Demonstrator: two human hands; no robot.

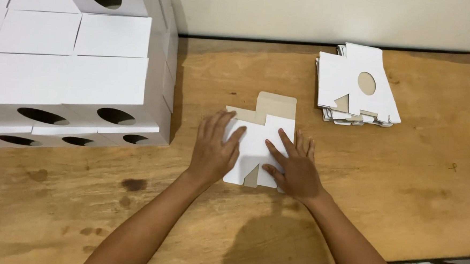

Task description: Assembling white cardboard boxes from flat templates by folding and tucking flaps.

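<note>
White cardboard lies under both our palms: a flat, unfolded white carton blank with a brown inner face (pixel 258 144) rests on the pale wooden plywood table (pixel 392 199), just ahead of the near edge and about midway across it. Its long axis runs away from us toward the wall, leaning slightly to the right, with the brown tuck flap at the far end and a small triangular brown notch at the near end. We have our left hand (pixel 214 149) pressed flat on the blank's left edge, fingers spread and pointing away, the thumb lying across the white panel; nothing is gripped, the palm only bears down. Our right hand (pixel 294 170) sits on the blank's lower right corner, fingers fanned and angled up to the left, likewise open and pressing rather than clasping. So the blank lies between and partly beneath the two hands, its far flap sticking out past the fingertips. Both forearms come in from the near edge and converge toward the blank, wrists low against the table. Farther off to the right, well apart from the hands, sits a loose stack of flat white carton blanks with a round cut-out (pixel 358 87). On the far left rises a tall pile of assembled white boxes with oval openings (pixel 71 86), reaching to the cream wall (pixel 332 16).
</note>
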